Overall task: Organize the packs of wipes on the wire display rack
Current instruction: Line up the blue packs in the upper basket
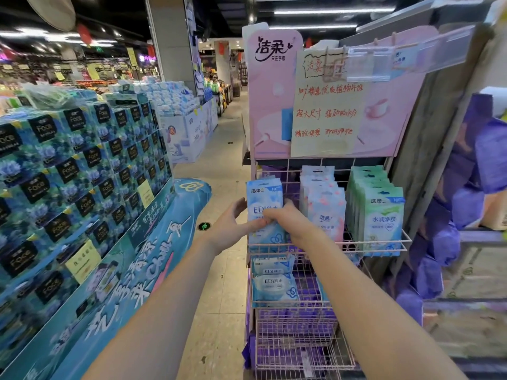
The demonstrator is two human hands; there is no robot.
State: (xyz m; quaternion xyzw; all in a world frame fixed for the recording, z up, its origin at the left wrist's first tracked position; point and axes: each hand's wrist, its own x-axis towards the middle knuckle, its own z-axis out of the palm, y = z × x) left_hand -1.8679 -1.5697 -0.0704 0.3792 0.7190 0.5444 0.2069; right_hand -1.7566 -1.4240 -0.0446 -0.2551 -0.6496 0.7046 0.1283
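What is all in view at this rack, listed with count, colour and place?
wire rack: one, pink, centre
blue packs: one row, top shelf left
pink packs: one row, top shelf middle
green packs: one row, top shelf right
soft packs: two seen, pale blue, lower shelf
sign board: one, pink, above rack
boxes: many, blue, far left
left hand: touches front blue pack's edge
right hand: grips front blue pack

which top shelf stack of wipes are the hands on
The blue stack, leftmost: the right hand grips it, the left hand touches its edge. The pink stack and green stack stand untouched.
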